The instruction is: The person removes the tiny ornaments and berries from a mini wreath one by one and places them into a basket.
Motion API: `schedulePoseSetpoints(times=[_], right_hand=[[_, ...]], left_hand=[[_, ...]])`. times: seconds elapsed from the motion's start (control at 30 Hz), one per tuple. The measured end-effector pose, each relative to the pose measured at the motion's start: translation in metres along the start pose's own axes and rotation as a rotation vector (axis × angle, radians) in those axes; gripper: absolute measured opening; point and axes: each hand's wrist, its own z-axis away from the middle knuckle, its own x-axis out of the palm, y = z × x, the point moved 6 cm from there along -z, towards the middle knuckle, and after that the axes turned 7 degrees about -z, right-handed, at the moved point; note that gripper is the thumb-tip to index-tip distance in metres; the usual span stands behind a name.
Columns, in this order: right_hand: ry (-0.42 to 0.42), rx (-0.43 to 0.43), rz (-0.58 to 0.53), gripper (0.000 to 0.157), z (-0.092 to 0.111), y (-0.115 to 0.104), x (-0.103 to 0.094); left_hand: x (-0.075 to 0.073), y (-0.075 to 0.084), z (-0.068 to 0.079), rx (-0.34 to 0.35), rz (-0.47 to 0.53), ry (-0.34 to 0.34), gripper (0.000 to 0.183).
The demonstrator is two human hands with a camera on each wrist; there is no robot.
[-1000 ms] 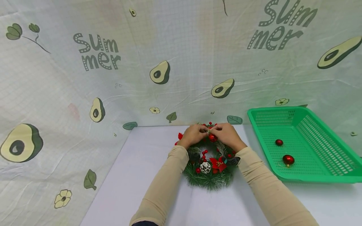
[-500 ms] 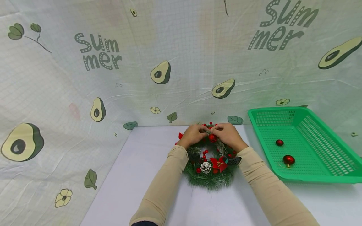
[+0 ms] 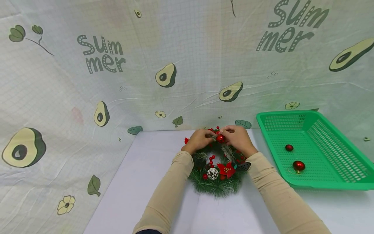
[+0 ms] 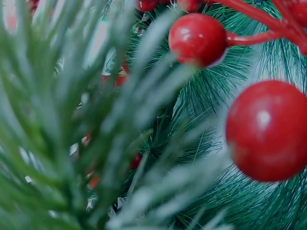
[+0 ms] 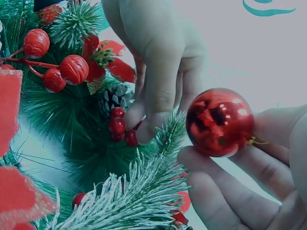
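Note:
A Christmas wreath (image 3: 216, 188) of green needles lies on the white table, trimmed with a red poinsettia (image 3: 226, 170), a pine cone (image 3: 212, 174) and red berries (image 4: 197, 40). My right hand (image 3: 238, 139) pinches a shiny red bauble (image 5: 219, 122) at its cap end, above the wreath's far side; a bit of gold string shows there. My left hand (image 3: 200, 140) is at the wreath's upper left, its fingertips pinching among the berries and a frosted pine sprig (image 5: 165, 136). Exactly which stem it grips is partly hidden.
On the right stands a green plastic basket (image 3: 324, 186) holding two more red baubles, one small (image 3: 289, 148) and one larger (image 3: 298, 166). A cloth printed with avocados (image 3: 166, 75) hangs behind the table (image 3: 152, 156) and along its left side.
The right hand has drawn slightly up and away from the left hand, carrying the bauble a little higher. The left hand stays nearly in place at the wreath.

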Motion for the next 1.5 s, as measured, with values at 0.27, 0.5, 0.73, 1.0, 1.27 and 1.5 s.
schedulePoseSetpoints(times=[0.27, 0.5, 0.73, 1.0, 1.27, 1.5], right_hand=[[0.030, 0.001, -0.086, 0.040, 0.003, 0.000, -0.006], [0.038, -0.019, -0.108, 0.034, 0.001, 0.002, -0.010], [0.027, -0.050, -0.133, 0.039, 0.001, 0.002, -0.010], [-0.004, -0.067, -0.227, 0.039, 0.002, 0.004, -0.010], [0.004, -0.069, -0.188, 0.042, 0.002, 0.010, -0.014], [0.027, -0.055, -0.187, 0.047, 0.003, 0.011, -0.015]], left_hand=[[-0.002, -0.001, 0.001, -0.003, -0.003, 0.003, 0.024], [-0.001, -0.001, 0.000, -0.005, 0.019, 0.006, 0.023], [0.000, 0.000, 0.001, -0.005, 0.033, 0.010, 0.023], [-0.001, 0.001, 0.002, -0.005, 0.017, 0.012, 0.024], [-0.001, 0.000, 0.002, -0.010, 0.038, -0.005, 0.024], [-0.002, 0.000, 0.003, -0.021, 0.044, -0.015, 0.025]])
